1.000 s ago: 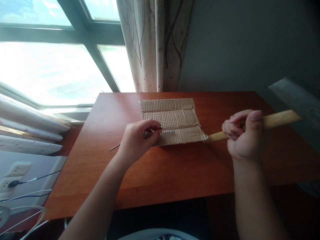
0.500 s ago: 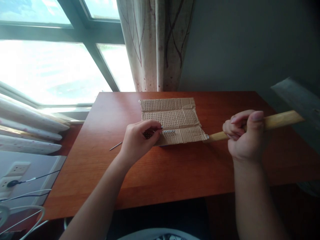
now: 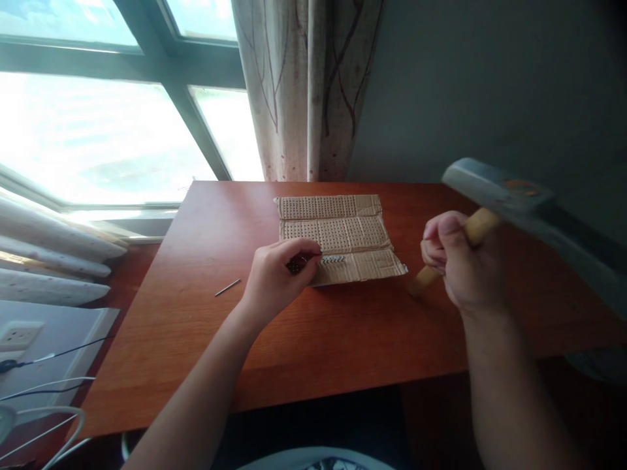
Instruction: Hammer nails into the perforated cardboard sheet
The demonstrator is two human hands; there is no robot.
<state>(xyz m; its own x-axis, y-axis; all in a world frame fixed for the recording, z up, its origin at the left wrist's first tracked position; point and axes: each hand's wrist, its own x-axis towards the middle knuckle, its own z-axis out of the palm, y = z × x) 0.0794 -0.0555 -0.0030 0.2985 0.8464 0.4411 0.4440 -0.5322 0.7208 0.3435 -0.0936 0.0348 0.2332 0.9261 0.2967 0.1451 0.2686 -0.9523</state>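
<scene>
Our left hand (image 3: 277, 277) pinches a nail on the perforated cardboard (image 3: 337, 238); our right hand (image 3: 460, 264) clenches a hammer (image 3: 509, 199). No writing legible.

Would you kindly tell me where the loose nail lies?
The loose nail lies on the table, left of the left hand.

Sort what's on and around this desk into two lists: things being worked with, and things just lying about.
In use:
- hammer, gripped by the right hand
- perforated cardboard
- row of nails in it, at the left hand

Lying about:
- loose nail on the desk
- curtain
- wall socket
</scene>
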